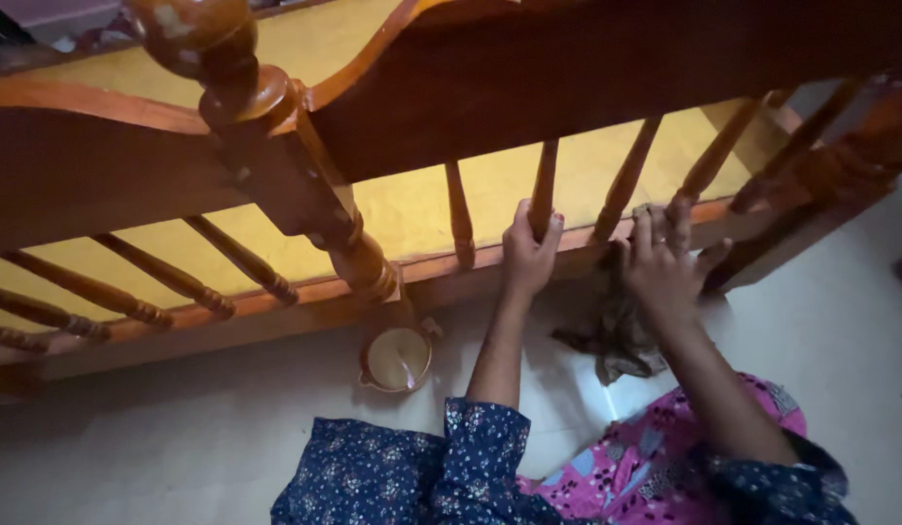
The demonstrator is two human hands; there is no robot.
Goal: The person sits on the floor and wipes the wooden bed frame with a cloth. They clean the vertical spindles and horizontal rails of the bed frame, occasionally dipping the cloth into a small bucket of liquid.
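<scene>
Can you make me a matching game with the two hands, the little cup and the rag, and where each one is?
Things:
1. left hand
2. right hand
3. small cup
4. brown rag

Places or states:
A. standing on the pale floor under the big corner post
B. wrapped around a wooden spindle
C. hanging down below the bottom rail, under a hand
D. fingers spread flat against the bottom rail, on the cloth

Pairs: 1-B, 2-D, 3-A, 4-C
</scene>
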